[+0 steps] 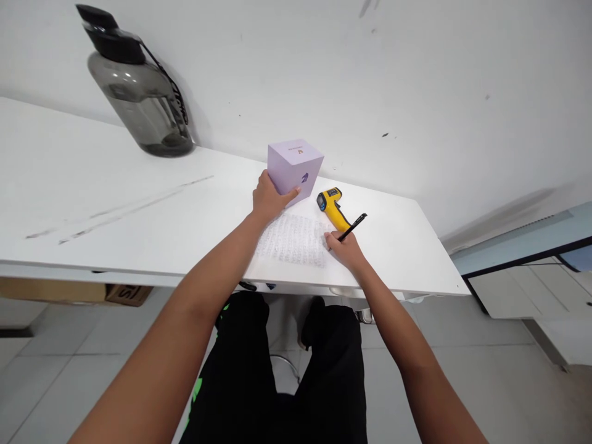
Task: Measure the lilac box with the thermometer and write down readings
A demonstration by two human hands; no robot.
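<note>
My left hand (271,194) grips the lower left part of a lilac box (296,169), thumb across its front face. The box stands at the back of the white table, close to the wall. A black pen (354,227) is pinched in my right hand (345,248), its upper end pointing up and right. That hand rests at the right edge of a patch of bubble wrap (293,240) lying on the table. Just behind my right hand lies a yellow infrared thermometer (333,206), its handle partly hidden by the pen and fingers.
A large grey translucent water bottle (143,92) with a black cap stands at the back left, partly filled. Dark streaks mark the white table (185,222). The wall (370,92) rises directly behind. Below the front edge, a cardboard box (92,291) sits at the left.
</note>
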